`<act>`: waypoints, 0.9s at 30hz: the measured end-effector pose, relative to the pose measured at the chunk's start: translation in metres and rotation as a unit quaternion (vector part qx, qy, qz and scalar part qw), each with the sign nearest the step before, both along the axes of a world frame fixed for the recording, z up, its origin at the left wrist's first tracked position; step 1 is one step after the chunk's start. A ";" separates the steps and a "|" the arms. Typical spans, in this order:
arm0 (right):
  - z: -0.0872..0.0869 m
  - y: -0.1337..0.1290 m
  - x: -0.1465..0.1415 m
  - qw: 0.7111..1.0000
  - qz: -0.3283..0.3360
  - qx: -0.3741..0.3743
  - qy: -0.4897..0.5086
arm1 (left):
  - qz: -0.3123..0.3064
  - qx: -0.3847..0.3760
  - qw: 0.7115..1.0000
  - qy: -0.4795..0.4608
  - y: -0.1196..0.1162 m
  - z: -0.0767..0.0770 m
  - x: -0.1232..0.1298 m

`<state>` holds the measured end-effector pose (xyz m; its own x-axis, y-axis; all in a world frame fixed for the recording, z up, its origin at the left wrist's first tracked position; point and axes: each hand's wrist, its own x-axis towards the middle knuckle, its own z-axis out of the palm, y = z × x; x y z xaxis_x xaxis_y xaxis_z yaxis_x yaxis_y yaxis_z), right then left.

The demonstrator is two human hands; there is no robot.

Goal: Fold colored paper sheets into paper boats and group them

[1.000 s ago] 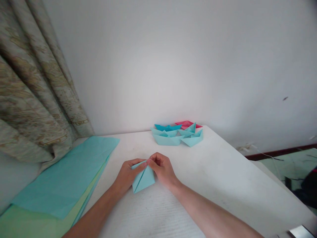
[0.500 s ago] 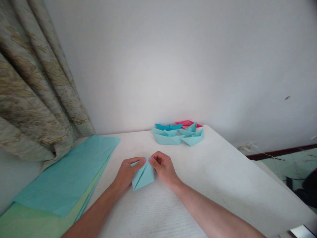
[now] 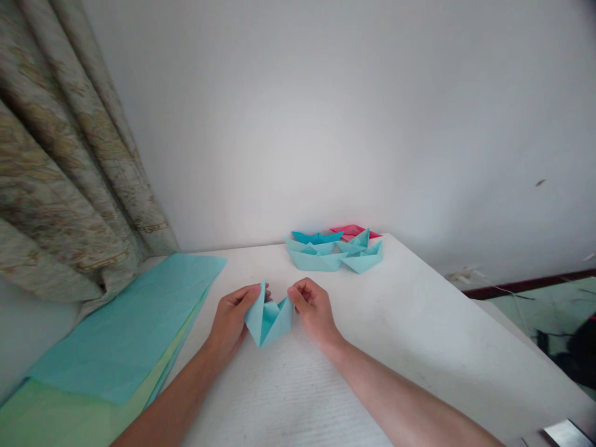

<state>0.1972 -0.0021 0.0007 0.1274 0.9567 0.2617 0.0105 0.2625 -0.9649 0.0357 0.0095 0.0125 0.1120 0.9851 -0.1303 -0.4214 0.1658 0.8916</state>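
A light-blue folded paper (image 3: 279,326) is held between my two hands above the table, its two points spread apart with an opening in the middle. My left hand (image 3: 231,316) pinches its left point, thumb in front and fingers behind. At the right point, my right hand (image 3: 313,308) grips the tip between thumb and curled fingers. Beyond my hands, several folded paper boats sit in a cluster: light-blue boats (image 3: 316,261), a darker blue boat (image 3: 317,238) and a pink boat (image 3: 351,231) at the back.
Large sheets of blue paper (image 3: 139,329) and green paper (image 3: 60,416) lie on the left of the white table (image 3: 400,360). A patterned curtain (image 3: 60,155) hangs at the left. The wall (image 3: 298,124) stands behind, and a shiny object (image 3: 565,433) is at the lower right.
My hands have moved apart, pulling the two points of the folded paper away from each other. The paper went from a flat, closed shape to an opened one. The boats stay put.
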 end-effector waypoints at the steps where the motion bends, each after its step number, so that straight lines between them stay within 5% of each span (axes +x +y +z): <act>1: 0.000 0.000 0.000 1.000 -0.008 0.002 0.003 | 0.005 0.000 1.000 -0.012 0.000 0.001 0.000; 14: -0.001 0.003 0.008 0.990 -0.127 0.052 0.013 | 0.057 0.106 0.992 -0.039 0.008 -0.006 -0.004; 21: -0.002 0.006 0.011 0.979 -0.192 0.057 0.024 | 0.089 0.072 0.983 -0.145 0.012 -0.006 -0.008; 27: 0.001 0.007 0.008 0.980 -0.182 0.051 0.067 | 0.071 0.055 0.985 -0.149 0.011 -0.009 -0.009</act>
